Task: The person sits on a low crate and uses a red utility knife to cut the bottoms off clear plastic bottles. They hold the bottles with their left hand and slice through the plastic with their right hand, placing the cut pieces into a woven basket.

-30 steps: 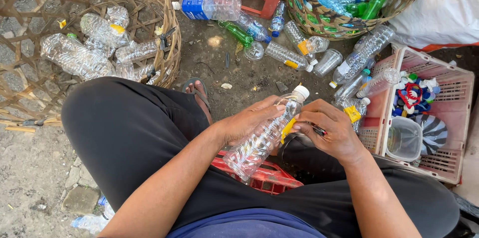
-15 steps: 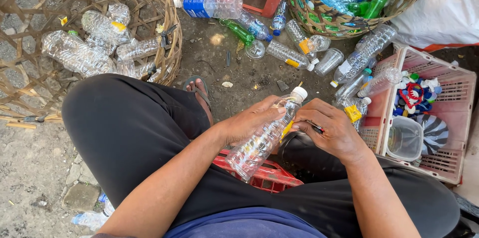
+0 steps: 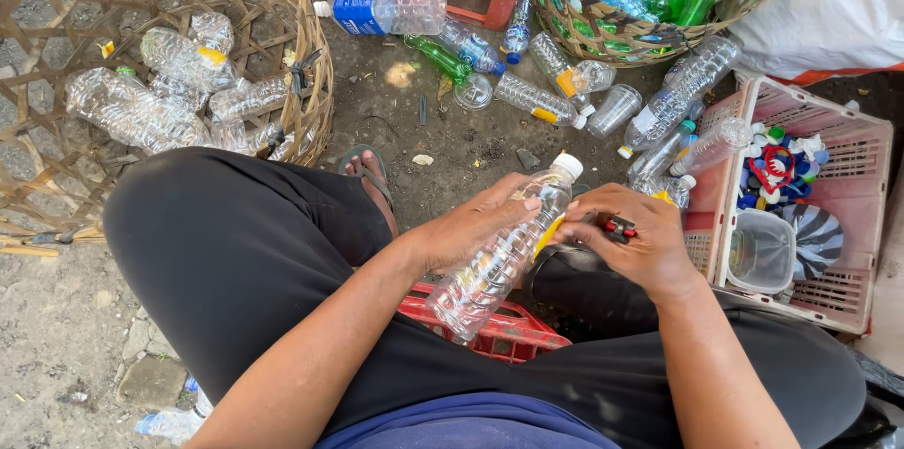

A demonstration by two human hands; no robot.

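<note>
Keep your left hand (image 3: pixel 471 228) wrapped firmly round the clear bottle (image 3: pixel 508 251), held over your lap between your knees. Work the yellow label (image 3: pixel 549 234) slowly with your right hand (image 3: pixel 629 247), which is closed on a small red-and-black tool (image 3: pixel 617 226). The bottle is ribbed, empty, with a white cap (image 3: pixel 567 166) pointing far-right.

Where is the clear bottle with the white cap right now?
In the head view, the clear bottle sits centre frame, gripped by the left hand over the person's lap, above the red crate; the right hand is at its label.
</note>
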